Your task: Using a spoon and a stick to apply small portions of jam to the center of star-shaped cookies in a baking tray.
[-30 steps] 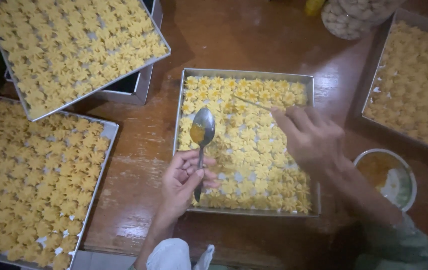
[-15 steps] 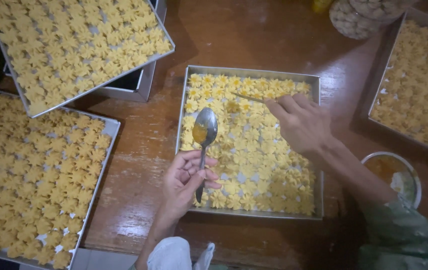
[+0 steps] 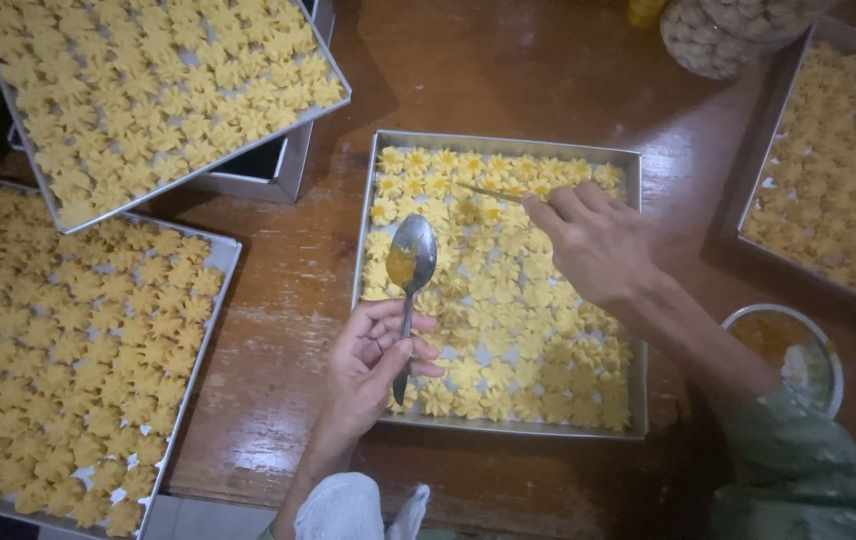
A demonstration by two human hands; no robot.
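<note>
Head view: your left hand [image 3: 373, 365] grips a spoon [image 3: 410, 270] of yellow glaze above the cookie tray [image 3: 508, 146] on the bench [image 3: 288, 300]; your right hand [image 3: 598, 240] pinches a thin stick [image 3: 493, 193] over the cookies [image 3: 508, 300].

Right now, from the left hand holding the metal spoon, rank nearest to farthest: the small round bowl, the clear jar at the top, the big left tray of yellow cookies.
1. Left tray, beside the left hand.
2. Small bowl, far right.
3. Clear jar, top right.
</note>
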